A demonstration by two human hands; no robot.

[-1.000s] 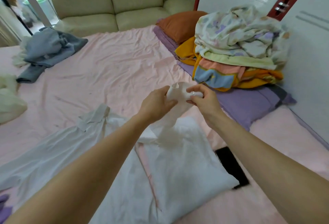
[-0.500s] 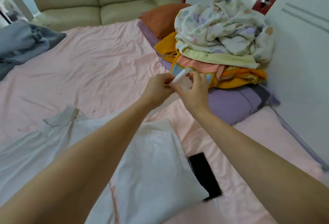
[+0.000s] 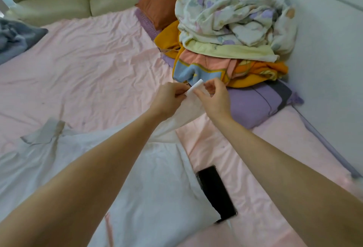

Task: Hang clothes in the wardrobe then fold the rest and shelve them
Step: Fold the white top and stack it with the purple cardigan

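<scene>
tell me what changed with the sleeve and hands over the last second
Both hands, left hand and right hand, drew the white shirt sleeve cuff outward, stretching the bunched sleeve longer. Both kept pinching the cuff throughout. The shirt body and black phone stayed on the pink sheet.

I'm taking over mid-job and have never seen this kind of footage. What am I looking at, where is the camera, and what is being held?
There is no machine: a person works with bare hands, filmed by one wide-angle camera on their head, looking forward and down. The left hand and right hand both pinch the cuff of a white shirt spread on a pink bed sheet. A black phone lies beside the shirt. Further off, a heap of bedding sits on a purple pillow, with grey clothes at the left edge.
</scene>
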